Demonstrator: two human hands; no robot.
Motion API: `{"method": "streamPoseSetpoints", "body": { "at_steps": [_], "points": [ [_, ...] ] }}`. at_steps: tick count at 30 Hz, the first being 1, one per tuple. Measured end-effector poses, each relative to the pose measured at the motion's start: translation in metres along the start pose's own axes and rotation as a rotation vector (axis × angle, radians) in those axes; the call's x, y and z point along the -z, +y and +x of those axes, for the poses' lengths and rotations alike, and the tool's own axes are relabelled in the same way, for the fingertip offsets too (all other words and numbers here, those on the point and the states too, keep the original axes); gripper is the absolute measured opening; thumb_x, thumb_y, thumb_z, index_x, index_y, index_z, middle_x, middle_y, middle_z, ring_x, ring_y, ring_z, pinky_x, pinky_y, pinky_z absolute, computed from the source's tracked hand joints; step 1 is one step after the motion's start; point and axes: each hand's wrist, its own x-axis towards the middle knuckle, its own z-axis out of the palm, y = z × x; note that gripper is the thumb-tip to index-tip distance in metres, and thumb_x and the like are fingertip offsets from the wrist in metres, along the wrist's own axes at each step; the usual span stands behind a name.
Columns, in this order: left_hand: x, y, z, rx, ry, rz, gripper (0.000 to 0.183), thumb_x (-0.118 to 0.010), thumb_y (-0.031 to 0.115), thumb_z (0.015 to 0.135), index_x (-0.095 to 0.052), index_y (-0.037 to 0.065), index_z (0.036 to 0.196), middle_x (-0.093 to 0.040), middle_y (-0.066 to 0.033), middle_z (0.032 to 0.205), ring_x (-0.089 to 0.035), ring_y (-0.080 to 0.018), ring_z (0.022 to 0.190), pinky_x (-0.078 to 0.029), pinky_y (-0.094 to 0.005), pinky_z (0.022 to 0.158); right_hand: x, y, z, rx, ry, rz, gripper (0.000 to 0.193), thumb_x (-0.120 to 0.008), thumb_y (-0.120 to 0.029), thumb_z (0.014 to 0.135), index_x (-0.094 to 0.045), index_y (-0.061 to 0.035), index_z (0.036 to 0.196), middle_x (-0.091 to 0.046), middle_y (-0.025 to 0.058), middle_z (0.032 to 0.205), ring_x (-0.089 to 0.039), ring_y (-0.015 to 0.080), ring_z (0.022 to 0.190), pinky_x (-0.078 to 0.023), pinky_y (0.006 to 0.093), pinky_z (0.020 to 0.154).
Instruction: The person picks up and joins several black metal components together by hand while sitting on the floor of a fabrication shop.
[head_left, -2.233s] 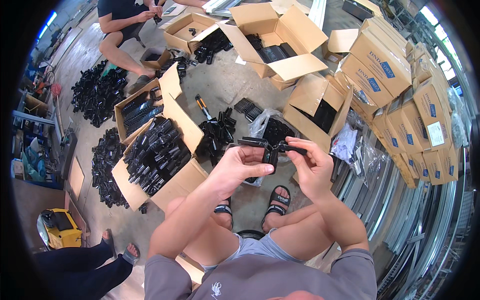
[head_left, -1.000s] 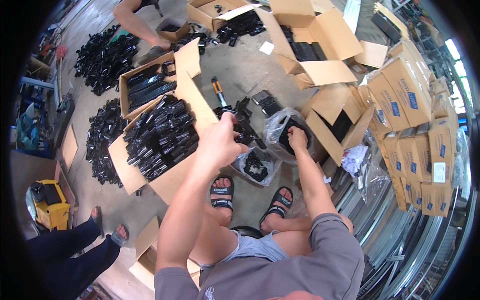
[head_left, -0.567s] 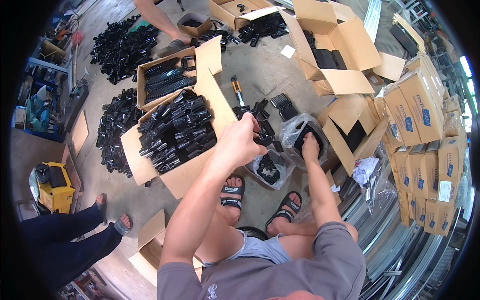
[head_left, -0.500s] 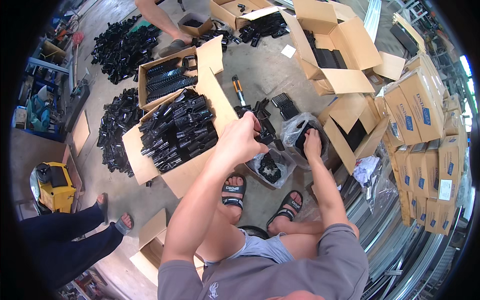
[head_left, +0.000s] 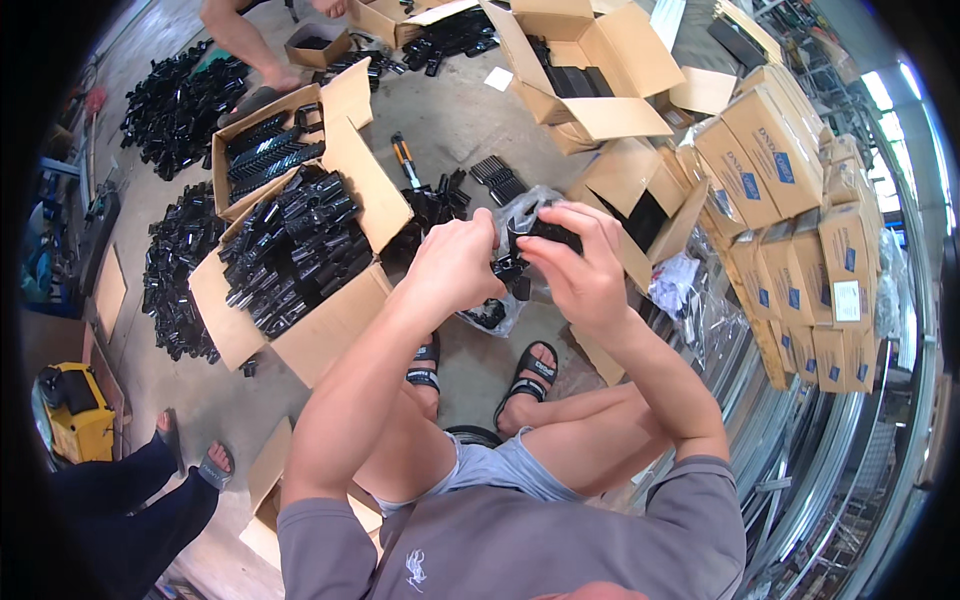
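Both my hands are together over the plastic bags between my feet and the boxes. My left hand (head_left: 450,262) is closed on a glossy black part (head_left: 508,268). In my right hand (head_left: 582,262), a dark black piece (head_left: 550,234) is pinched between thumb and fingers, close against the left hand's part. Partly behind the hands lies a clear plastic bag (head_left: 541,196); a second bag (head_left: 512,322) with small black pieces in it sits below them. Left of the bags are loose black parts (head_left: 440,198), and beyond lies a row of flat black parts (head_left: 497,180).
An orange-and-black handled tool (head_left: 404,158) lies on the floor. At left stands an open carton (head_left: 385,215) heaped with black parts, beside floor piles (head_left: 185,270). Open cartons (head_left: 625,115) and stacked boxes (head_left: 770,170) are at right. Other people's feet (head_left: 215,465) show at left.
My right hand has come up out of the plastic bag with a black piece and moved left to meet my left hand. The whole view has shifted, so the scene sits further left.
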Motion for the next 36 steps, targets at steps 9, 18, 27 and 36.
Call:
{"method": "streamPoseSetpoints", "body": {
  "at_steps": [9,18,27,36],
  "points": [
    [-0.002,0.007,-0.019,-0.055,0.044,0.028,0.058,-0.089,0.016,0.060,-0.052,0.002,0.102,-0.068,-0.0156,0.088,-0.066,-0.0355,0.093,-0.050,-0.0439,0.080,-0.014,-0.010,-0.020,0.069,-0.029,-0.149,0.016,-0.077,-0.017,0.073,-0.072,-0.0157,0.088,-0.058,0.0087,0.136,-0.047,0.0311,0.131,-0.036,0.0474,0.100],
    [0.000,0.011,-0.019,-0.036,0.027,0.028,0.057,-0.089,0.017,0.060,-0.052,0.003,0.102,-0.069,-0.0153,0.088,-0.065,-0.0352,0.093,-0.050,-0.0435,0.080,-0.013,-0.011,-0.023,0.028,-0.015,-0.114,0.014,-0.077,-0.016,0.073,-0.072,-0.0143,0.086,-0.059,0.0076,0.134,-0.048,0.0300,0.131,-0.036,0.0476,0.100],
    [-0.001,0.011,-0.018,-0.041,0.036,0.010,0.056,-0.089,0.016,0.060,-0.052,0.003,0.101,-0.068,-0.0153,0.089,-0.066,-0.0354,0.092,-0.050,-0.0441,0.079,-0.009,-0.012,-0.022,0.080,-0.115,-0.156,0.012,-0.073,-0.013,0.077,-0.072,-0.0115,0.089,-0.057,0.0078,0.135,-0.046,0.0289,0.134,-0.037,0.0454,0.103],
    [0.024,0.014,-0.024,0.050,0.060,-0.284,0.047,-0.084,0.013,0.069,-0.056,0.002,0.106,-0.073,-0.0176,0.093,-0.071,-0.0229,0.087,-0.054,-0.0343,0.074,0.005,-0.003,-0.024,-0.188,0.084,-0.044,0.026,-0.072,-0.011,0.082,-0.070,-0.0072,0.107,-0.062,0.0139,0.126,-0.056,0.0355,0.120,-0.044,0.0439,0.097]
  ]
}}
